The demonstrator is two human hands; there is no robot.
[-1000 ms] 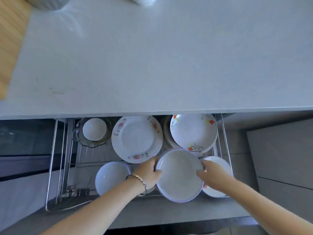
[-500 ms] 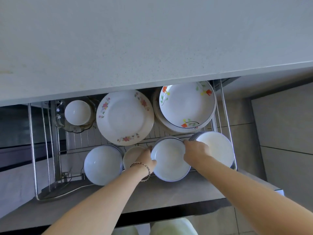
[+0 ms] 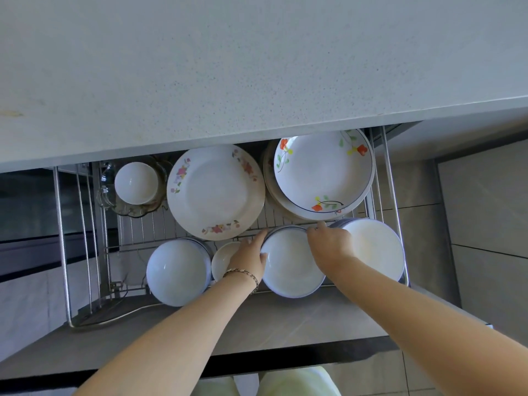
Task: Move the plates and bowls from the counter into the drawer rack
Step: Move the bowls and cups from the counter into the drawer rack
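I see both hands on one white bowl [image 3: 291,264], which is in the near row of the drawer rack [image 3: 61,238], below the edge of the counter [image 3: 257,67]. My left hand [image 3: 248,258] grips the left side of the rim, with the fingers curled along the far-left edge. My right hand [image 3: 331,244] grips the far-right side of the rim, fingers bent over it. The bowl lies directly between the two hands, mouth up and almost level. It is round, so no long axis matters here.

What matters is the gap. The bowl is between a small bowl [image 3: 224,260] on the left and a stack of white bowls [image 3: 377,247] on the right. My left hand lies over the small bowl, and my right hand is pressed in just beside the stack. I cannot tell if the bowl's base already rests on the wires.

I judge the placing is almost finished. The next move is probably to let go and lift both hands upward and toward the near side, without pushing the neighbours. The floral plate [image 3: 214,192] behind is close to my left fingertips.
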